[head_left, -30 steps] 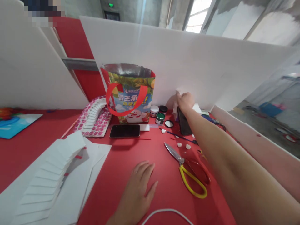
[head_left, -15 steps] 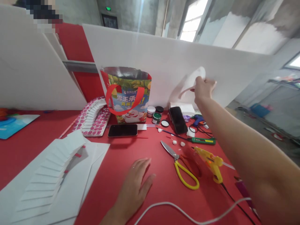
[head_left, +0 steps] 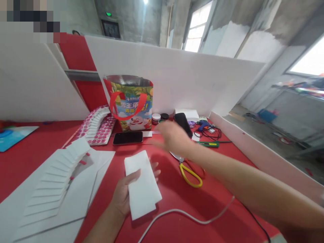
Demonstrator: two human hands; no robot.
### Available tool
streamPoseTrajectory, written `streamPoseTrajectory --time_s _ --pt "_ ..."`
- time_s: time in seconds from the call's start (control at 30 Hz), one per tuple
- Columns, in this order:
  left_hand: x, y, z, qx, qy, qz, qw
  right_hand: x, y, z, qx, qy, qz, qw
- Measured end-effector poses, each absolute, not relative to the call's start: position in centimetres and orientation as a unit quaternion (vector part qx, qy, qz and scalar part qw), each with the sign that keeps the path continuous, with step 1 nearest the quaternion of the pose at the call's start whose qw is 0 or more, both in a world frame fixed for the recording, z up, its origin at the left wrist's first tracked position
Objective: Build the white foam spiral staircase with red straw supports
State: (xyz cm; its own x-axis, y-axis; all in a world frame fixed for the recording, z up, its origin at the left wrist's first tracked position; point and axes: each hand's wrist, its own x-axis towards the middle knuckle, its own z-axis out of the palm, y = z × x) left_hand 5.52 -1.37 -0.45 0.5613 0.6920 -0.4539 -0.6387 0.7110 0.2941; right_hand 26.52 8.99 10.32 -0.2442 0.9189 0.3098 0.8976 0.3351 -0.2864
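Note:
My left hand (head_left: 122, 194) is closed on a folded piece of white paper (head_left: 143, 189), thumb on top and fingertips showing past its right edge. The paper is held over the red table (head_left: 177, 216), its layers slightly out of line at the lower right. My right hand (head_left: 174, 136), smeared by motion, hovers beyond the paper, and its fingers cannot be made out. Below the right forearm lie scissors (head_left: 192, 180) with yellow and red handles, their blades partly covered by the hand.
A printed bag (head_left: 134, 111) with red handles stands at the back, a phone (head_left: 128, 138) before it. On the left, overlapping white pieces (head_left: 48, 187) form a curve on white sheets (head_left: 86, 195). A black phone (head_left: 182, 123), small jars (head_left: 156, 118) and a white cable (head_left: 177, 211) lie about.
My right hand has come left and down from the upright white panel, where it held a white curved piece. My left hand, bare before, now holds the folded white paper.

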Motion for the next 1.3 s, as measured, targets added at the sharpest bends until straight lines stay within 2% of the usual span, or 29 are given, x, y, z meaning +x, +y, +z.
streamPoseTrajectory --time_s 0.13,0.33,0.53,0.8,0.97,1.13,1.2,1.3 --pt "6.1 -1.3 0.6 0.037 0.319 0.393 0.862 29.5 14.2 10.6 -0.826 -0.55 0.062 0.11" --pt "6.0 -0.7 0.6 0.046 0.312 0.351 0.882 31.4 16.2 5.8 -0.893 -0.421 0.097 0.127" --pt "5.8 -0.3 0.1 0.067 0.297 0.339 0.89 32.6 16.5 4.7 -0.887 -0.407 0.091 0.197" --pt "5.8 -0.2 0.0 0.052 0.298 0.344 0.889 33.5 17.5 4.3 -0.826 -0.435 0.052 0.354" --pt "6.0 0.0 0.2 0.037 0.306 0.37 0.876 32.6 17.6 4.0 -0.859 -0.395 0.06 0.32" --pt "6.0 0.3 0.4 0.049 0.301 0.382 0.872 31.1 16.1 6.0 -0.855 -0.419 0.058 0.301" --pt "6.0 0.2 0.4 0.069 0.302 0.378 0.872 29.8 13.9 7.0 -0.827 -0.465 0.054 0.313" --pt "6.0 -0.1 0.5 0.107 0.301 0.371 0.872 27.0 8.5 7.2 -0.711 -0.572 0.115 0.393"
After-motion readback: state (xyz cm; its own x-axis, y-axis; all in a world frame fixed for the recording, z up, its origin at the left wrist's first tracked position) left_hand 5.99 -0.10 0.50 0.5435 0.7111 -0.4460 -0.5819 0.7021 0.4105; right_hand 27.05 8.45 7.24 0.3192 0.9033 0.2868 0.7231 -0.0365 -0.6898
